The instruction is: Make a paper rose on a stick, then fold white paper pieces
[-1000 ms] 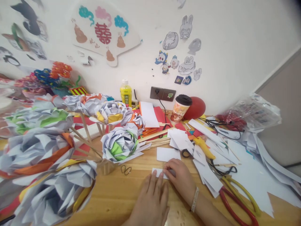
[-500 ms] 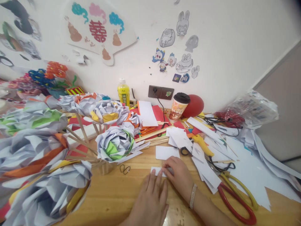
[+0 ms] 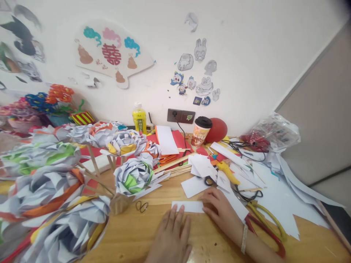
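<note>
A narrow white strip of paper (image 3: 189, 206), which looks folded, lies flat on the wooden table. My left hand (image 3: 171, 233) is stretched out, fingertips resting on the strip's lower left edge. At the strip's right end is my right hand (image 3: 218, 204), its fingers loosely bent and the thumb apart from them, touching or just beside the paper. A bracelet (image 3: 244, 239) circles the right wrist. Behind the strip lies another white paper piece (image 3: 193, 186), partly beside black scissor handles (image 3: 209, 180). Small thin-handled scissors (image 3: 142, 206) rest left of the strip.
Large paper flowers (image 3: 134, 175) on sticks crowd the left. To the right are a yellow glue gun (image 3: 228, 172), big red and yellow scissor handles (image 3: 267, 233) and paper sheets (image 3: 271, 201). A lidded cup (image 3: 201, 133), red balloon (image 3: 217, 129) and yellow bottle (image 3: 139, 118) stand by the wall.
My right hand has slid right along the strip to its end, uncovering more of it. The paper piece behind has turned slightly. The camera view has shifted. My left hand stays on the strip.
</note>
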### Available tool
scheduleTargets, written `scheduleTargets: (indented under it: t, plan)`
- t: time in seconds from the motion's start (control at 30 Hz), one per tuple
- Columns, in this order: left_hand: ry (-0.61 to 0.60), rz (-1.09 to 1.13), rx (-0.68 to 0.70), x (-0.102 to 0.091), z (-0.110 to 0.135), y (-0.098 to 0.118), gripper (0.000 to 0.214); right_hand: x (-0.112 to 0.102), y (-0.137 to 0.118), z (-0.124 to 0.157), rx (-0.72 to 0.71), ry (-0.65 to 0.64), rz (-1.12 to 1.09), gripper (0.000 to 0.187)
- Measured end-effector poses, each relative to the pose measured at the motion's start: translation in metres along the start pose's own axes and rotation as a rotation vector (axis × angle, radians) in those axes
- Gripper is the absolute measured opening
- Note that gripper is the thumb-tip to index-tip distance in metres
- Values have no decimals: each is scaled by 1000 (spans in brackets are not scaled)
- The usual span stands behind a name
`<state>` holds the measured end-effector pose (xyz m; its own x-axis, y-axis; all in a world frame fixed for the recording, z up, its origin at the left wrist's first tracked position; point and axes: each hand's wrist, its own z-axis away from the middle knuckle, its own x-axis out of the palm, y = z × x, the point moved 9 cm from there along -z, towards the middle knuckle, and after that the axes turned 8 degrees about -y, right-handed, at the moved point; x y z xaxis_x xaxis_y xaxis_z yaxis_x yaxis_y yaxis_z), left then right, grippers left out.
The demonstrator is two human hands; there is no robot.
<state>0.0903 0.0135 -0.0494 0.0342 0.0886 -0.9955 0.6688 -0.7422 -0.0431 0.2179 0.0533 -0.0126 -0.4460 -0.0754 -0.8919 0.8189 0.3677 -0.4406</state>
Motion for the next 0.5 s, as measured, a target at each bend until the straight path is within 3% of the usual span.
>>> scheduleTargets:
  t: [0.13, 0.27, 0.4, 0.5]
  plan:
    - [-2, 13, 16, -2, 0, -1, 49, 5, -20, 19, -152, -21, 88, 29]
    - [4, -32, -68, -6, 0, -11, 55, 4, -31, 27, -156, -1, 130, 30]
    - [84, -113, -252, -13, -2, -33, 50, 3, -40, 16, -138, -33, 120, 24]
    - [191, -180, -271, -27, -7, -45, 37, 8, -55, -4, -226, -69, 134, 20]
